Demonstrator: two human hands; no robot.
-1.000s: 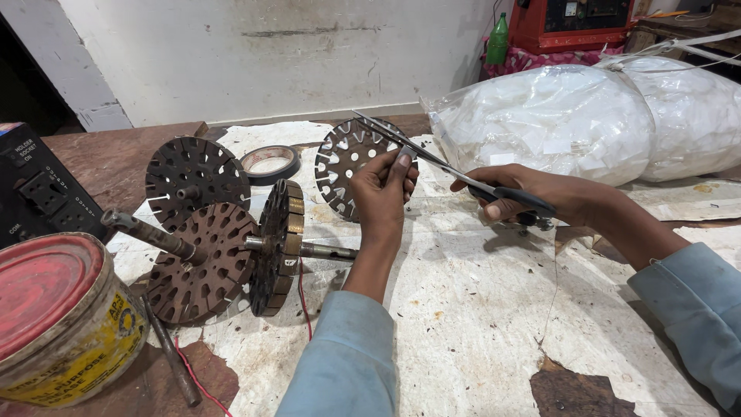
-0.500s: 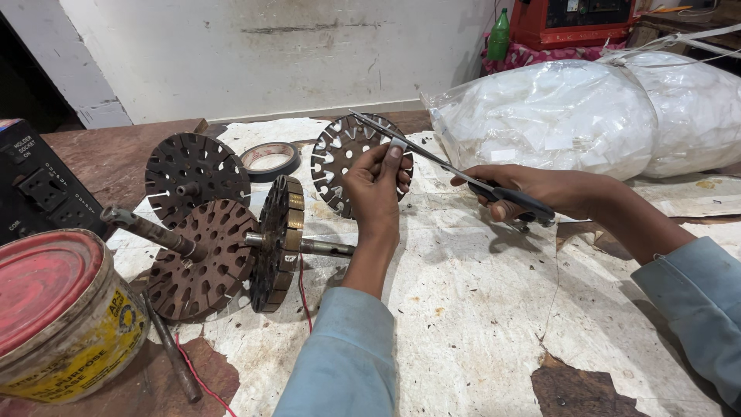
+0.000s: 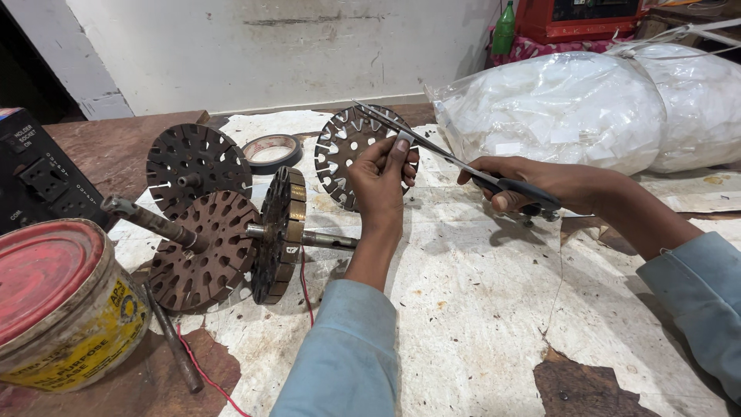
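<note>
Slotted disc [image 3: 351, 150]: our left hand [image 3: 380, 179] props it upright on the surface [image 3: 478, 309], fingers clamped on its rim.
Scissors [image 3: 432, 147]: our right hand [image 3: 532, 185] grips the handles, blades touching the disc.

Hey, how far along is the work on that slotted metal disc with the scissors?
Done so far: the left hand holds the slotted disc upright off the table. In hand: the right hand has the scissors at a small white piece pinched at the disc's rim. Left: two discs and the shaft assembly lie untouched; whether the slots are lined is unclear.
</note>
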